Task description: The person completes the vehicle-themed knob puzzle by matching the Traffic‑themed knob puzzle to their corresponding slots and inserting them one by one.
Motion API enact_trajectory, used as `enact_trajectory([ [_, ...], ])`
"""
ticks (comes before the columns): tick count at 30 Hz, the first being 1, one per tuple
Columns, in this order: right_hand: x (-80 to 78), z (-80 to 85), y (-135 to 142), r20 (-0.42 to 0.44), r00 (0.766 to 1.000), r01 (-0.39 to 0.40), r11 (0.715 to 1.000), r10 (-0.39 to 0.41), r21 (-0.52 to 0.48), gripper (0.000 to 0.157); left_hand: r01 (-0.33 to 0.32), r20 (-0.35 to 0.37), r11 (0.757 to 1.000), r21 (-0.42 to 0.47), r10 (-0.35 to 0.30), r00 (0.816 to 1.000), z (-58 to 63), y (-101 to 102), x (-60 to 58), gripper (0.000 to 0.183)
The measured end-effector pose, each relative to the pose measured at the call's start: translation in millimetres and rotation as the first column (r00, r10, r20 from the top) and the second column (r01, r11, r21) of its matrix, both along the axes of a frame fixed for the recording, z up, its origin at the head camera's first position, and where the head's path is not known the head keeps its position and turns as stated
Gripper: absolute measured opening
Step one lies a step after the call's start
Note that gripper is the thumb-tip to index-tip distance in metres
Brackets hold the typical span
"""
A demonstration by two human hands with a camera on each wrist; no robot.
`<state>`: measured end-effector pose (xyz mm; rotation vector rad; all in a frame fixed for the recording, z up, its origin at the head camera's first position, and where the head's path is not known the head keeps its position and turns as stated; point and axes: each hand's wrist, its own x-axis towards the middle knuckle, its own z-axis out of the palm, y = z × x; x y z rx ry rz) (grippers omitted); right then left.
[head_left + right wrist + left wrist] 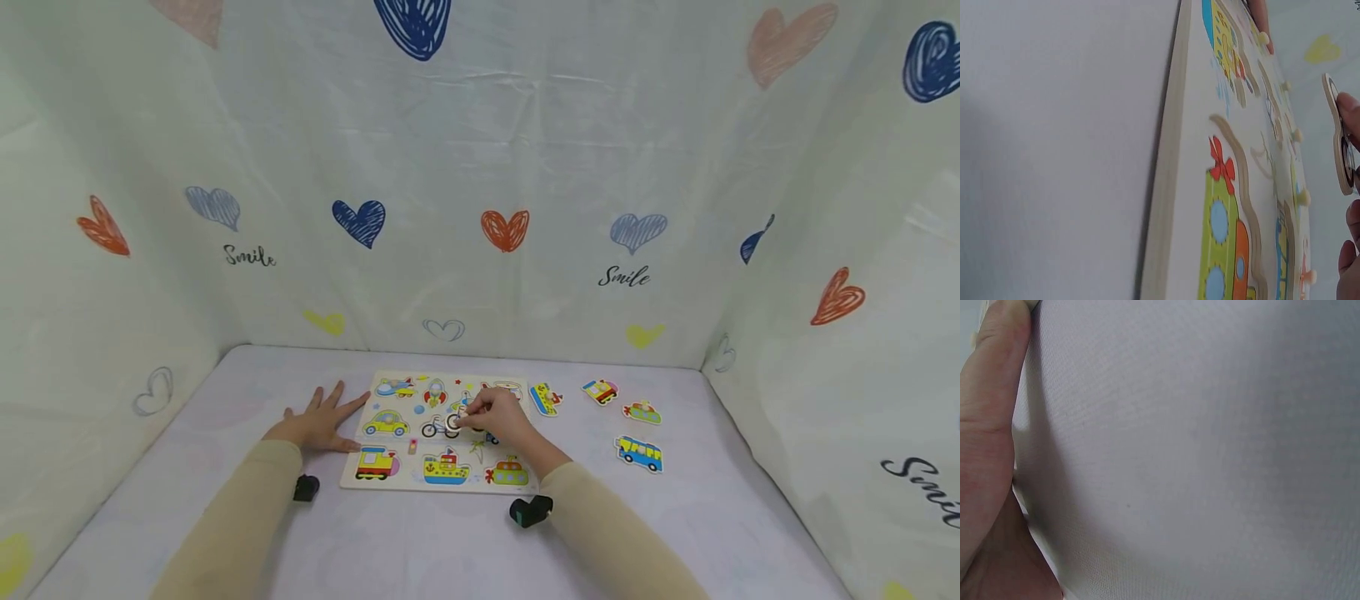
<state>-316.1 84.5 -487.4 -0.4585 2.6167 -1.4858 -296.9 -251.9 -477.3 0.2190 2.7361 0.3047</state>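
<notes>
A wooden puzzle board [348,482] with vehicle pictures lies on the table. At its left edge my left hand [318,423] rests flat with fingers spread, the thumb near the train picture [375,463]. In the left wrist view the thumb side of that hand [988,425] shows along the left. My right hand [501,418] pinches a thin wooden puzzle piece [1339,140] with dark wheel-like rings. That piece stands tilted on edge above the board in the right wrist view. In the head view it overlaps the bicycle picture [433,430].
Right of the board lie several loose pieces: a ship [546,400], a train [600,392], a submarine [642,412] and a bus [639,453]. Small knobs [1303,197] stick up from pieces in the board. A heart-printed curtain [450,283] surrounds the table.
</notes>
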Motion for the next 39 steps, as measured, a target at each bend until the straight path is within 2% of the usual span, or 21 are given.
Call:
enact_trajectory([
  [5, 4.2, -3.1, -16, 0.009, 0.998, 0.068, 0.998, -0.068, -0.006, 0.02, -0.002, 0.003, 1.0, 0.004, 0.002, 1.0, 0.0, 0, 0.5, 0.106],
  [8, 6.4, -5.0, -25, 0.063, 0.991, 0.116, 0.993, -0.114, -0.026, 0.019, -0.002, 0.003, 1.0, 0.007, 0.002, 1.0, 0.2, 0, 0.9, 0.105],
  [17, 4.7, -18.6, -43, 0.139, 0.974, 0.197, 0.971, -0.178, -0.137, 0.016, -0.008, 0.012, 1.0, 0.009, 0.008, 1.0, 5.3, 4, 3.0, 0.103],
  [23, 5.3, -21.9, -48, 0.098, 0.978, 0.196, 0.974, -0.185, -0.115, 0.017, -0.009, 0.007, 1.0, -0.005, 0.009, 1.0, 4.0, 4, 3.8, 0.103],
  [29, 6.3, -24.9, -49, 0.07, 0.98, 0.192, 0.98, -0.189, -0.044, 0.017, -0.007, 0.014, 1.0, 0.003, 0.007, 1.0, 3.2, 4, 2.9, 0.104],
  [39, 3.9, -24.5, -47, 0.06, 0.989, 0.134, 0.991, -0.133, -0.003, 0.019, -0.004, 0.007, 1.0, 0.005, 0.004, 1.0, 0.8, 2, 1.8, 0.105],
])
